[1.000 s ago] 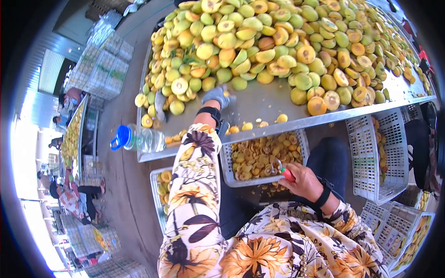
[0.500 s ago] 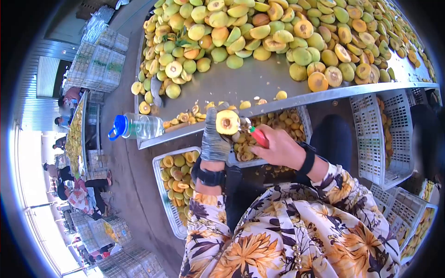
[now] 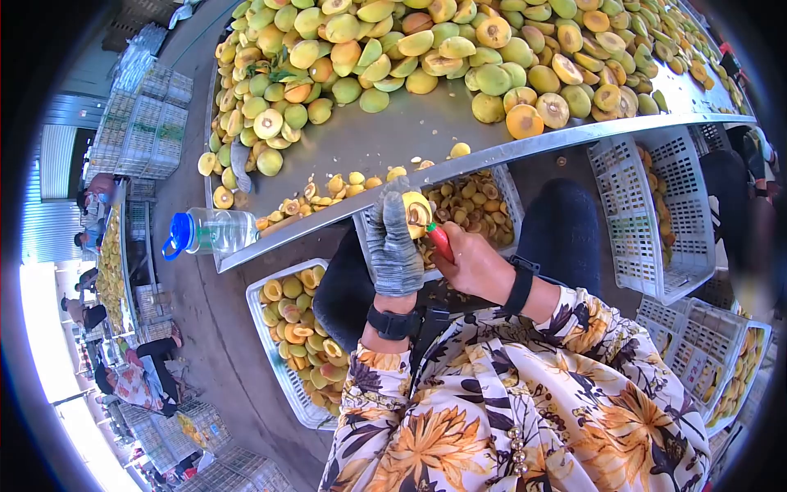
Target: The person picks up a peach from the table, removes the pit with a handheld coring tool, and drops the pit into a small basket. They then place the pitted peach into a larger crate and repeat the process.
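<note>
My left hand (image 3: 394, 246), in a grey striped glove, holds a halved yellow fruit (image 3: 417, 215) with its cut face turned toward my right. My bare right hand (image 3: 479, 261) is closed round the red handle of a small tool (image 3: 440, 243). The tool's tip is at the fruit's cut face, partly hidden. Both hands are over a crate of fruit pieces (image 3: 471, 211), just below the metal table's edge (image 3: 525, 152). Halved fruits (image 3: 393, 49) are heaped on the table.
A blue-capped bottle (image 3: 215, 231) lies at the table's left corner. A crate of fruit halves (image 3: 254, 303) stands lower left, and white crates (image 3: 652, 221) stand at the right. Several people work at another table (image 3: 125, 271) far left.
The view has shifted, so the table and crates sit further left. The fruit half has turned more edge-on, and the tool is now against its cut face.
</note>
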A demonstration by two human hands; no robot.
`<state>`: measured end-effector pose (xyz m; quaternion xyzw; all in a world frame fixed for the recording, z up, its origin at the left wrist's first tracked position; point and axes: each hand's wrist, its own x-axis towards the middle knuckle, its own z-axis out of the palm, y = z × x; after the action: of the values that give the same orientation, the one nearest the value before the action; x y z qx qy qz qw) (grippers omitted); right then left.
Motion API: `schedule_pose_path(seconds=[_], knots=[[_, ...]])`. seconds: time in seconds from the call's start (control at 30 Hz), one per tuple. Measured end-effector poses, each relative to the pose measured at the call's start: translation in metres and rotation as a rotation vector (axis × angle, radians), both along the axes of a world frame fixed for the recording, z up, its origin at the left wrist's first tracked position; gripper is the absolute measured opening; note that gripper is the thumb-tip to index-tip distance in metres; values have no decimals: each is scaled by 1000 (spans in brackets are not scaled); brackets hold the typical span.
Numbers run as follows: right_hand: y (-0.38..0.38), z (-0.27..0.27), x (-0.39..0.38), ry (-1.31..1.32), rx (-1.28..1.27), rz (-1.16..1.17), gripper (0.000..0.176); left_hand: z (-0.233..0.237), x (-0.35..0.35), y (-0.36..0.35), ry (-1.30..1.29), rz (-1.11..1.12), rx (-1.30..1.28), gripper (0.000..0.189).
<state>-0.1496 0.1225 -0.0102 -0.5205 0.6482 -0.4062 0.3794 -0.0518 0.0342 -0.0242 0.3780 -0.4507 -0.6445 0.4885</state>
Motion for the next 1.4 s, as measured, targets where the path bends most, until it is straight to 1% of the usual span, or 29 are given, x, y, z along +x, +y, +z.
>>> schedule_pose_path(seconds=[0.03, 0.1, 0.13, 0.17, 0.23, 0.27, 0.3, 0.37, 0.4, 0.43, 0.5, 0.53, 0.57, 0.7, 0.77, 0.8, 0.87, 0.9, 0.97, 1.0, 1.07, 1.1, 1.17, 1.2, 1.23, 1.3, 1.37, 1.4], knots=[[1, 0, 1, -21, 35, -19, 23, -3, -1, -1, -1, 0, 3, 39], [3, 1, 8, -52, 56, 1, 23, -6, -1, -3, -101, 42, -41, 35], [4, 1, 11, -82, 71, 20, 22, 2, 1, -3, 37, -10, 137, 29], [3, 1, 10, -83, 72, 26, 22, 0, 6, -7, 36, -4, 138, 29], [1, -1, 4, 11, 34, 165, 23, -6, 21, -20, 199, -262, 422, 23], [0, -5, 3, 46, 26, 206, 23, -6, 28, -26, 215, -355, 526, 22], [-3, -3, 2, 43, 27, 209, 23, -7, 30, -30, 213, -351, 528, 22], [-9, 4, 0, 149, 46, 268, 22, -9, 33, -36, 161, -413, 466, 24], [-10, 2, 2, 148, 44, 273, 22, -6, 33, -33, 157, -358, 442, 25], [-11, -2, 4, 167, 17, 241, 21, -3, 32, -30, 155, -355, 440, 25], [-13, -2, 7, 187, -10, 203, 21, 3, 24, -24, 156, -167, 353, 27], [-13, 0, 9, 135, -31, 148, 20, 5, 19, -20, 238, -122, 392, 30], [-13, 1, 9, 86, -53, 94, 20, 3, 16, -20, 241, -125, 392, 30], [-10, 0, 11, 31, -67, 31, 20, -3, 9, -12, 280, -60, 394, 33], [-7, 1, 8, 27, -80, 22, 22, -6, 4, -10, 263, -15, 294, 35], [-6, 3, 8, 29, -79, 18, 22, -4, 1, -7, 264, -19, 295, 35], [-4, 7, 11, -5, -69, -36, 24, 3, -2, -2, 179, 8, 158, 35], [-2, 7, 13, -5, -68, -37, 24, 2, -2, -2, 179, 8, 159, 35], [2, 8, 16, 13, 7, -73, 25, -1, 0, -2, 107, 5, 32, 31], [3, 8, 15, 11, 8, -74, 25, -3, 3, -3, 104, 5, 34, 31], [4, 10, 11, 0, 4, 92, 24, -4, 12, -8, 92, -104, 86, 26], [3, 9, 9, -2, 4, 94, 24, -3, 16, -11, 90, -101, 86, 26], [0, 6, 4, 120, -1, 188, 24, 0, 25, -19, 159, -271, 309, 24], [-2, 7, 3, 119, -1, 193, 24, 6, 30, -24, 203, -378, 372, 23], [-4, 8, 2, 137, -2, 215, 24, 7, 32, -26, 202, -374, 373, 23], [-8, 8, 0, 154, -8, 242, 24, 9, 34, -32, 174, -440, 428, 22], [-10, 2, -2, 168, -17, 264, 22, 10, 33, -30, 160, -422, 423, 23], [-11, 0, -3, 165, -17, 262, 22, 10, 32, -26, 157, -367, 368, 24]])
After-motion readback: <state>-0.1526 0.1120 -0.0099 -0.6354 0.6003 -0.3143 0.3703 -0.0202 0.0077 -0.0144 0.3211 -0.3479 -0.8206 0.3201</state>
